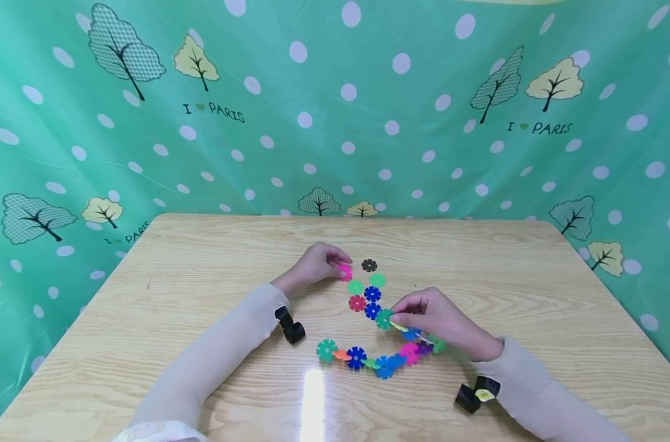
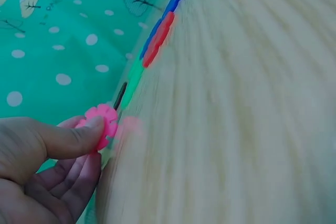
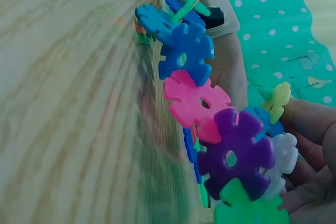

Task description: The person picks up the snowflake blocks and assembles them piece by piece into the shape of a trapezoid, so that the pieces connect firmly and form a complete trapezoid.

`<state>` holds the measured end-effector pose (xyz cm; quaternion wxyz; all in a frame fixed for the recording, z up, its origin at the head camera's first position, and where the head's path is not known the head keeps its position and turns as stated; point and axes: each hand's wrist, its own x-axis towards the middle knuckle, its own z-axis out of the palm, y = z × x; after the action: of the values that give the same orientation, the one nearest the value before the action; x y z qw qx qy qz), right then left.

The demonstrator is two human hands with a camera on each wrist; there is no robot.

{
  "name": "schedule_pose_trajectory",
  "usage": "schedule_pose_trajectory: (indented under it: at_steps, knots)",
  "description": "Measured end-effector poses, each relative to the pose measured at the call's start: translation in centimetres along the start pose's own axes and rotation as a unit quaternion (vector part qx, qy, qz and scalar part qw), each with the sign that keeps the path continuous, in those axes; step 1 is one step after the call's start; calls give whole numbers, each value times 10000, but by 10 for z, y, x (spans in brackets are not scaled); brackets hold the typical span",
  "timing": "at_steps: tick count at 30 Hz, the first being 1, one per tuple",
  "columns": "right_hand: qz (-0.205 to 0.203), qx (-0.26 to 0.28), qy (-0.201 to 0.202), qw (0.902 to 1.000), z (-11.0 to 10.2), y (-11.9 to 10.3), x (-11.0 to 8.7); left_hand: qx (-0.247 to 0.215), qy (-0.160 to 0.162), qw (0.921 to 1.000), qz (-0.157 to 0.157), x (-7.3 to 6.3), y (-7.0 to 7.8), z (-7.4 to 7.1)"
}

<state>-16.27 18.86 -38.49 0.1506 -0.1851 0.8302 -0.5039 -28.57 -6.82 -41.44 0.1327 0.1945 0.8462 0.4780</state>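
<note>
Between thumb and fingers, my left hand pinches a pink notched plastic disc, a snowflake-type building piece, at the far side of the table. My right hand pinches one end of a chain of interlocked discs, by the green disc and the yellow disc. From there the chain curves round under the hand through a purple disc, a pink disc and blue discs. Its other end, a green disc, is at the front left.
Loose discs lie flat between the hands: a black disc, light green ones, a red disc and dark blue ones. Black wrist cameras sit on both sleeves. A green patterned cloth hangs behind the wooden table.
</note>
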Motion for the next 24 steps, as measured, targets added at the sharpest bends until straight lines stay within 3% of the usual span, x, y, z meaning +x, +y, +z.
schedule_pose_trajectory:
  at_steps: [8,14,20,24]
  knots:
    - [-49,-158,114,9998,1,-5,-1,31,194,9996,-201,-23,-4,-9]
    - [-66,-317,183,9993,-1,-9,-1,-826,-122,9960,-320,-43,3,-8]
    - [-159,-484,207,9985,-1,-13,0,-946,-311,9950,7,-62,17,-4]
    - [-253,-595,190,9977,0,-18,2,-1219,-522,9911,-66,-71,27,0]
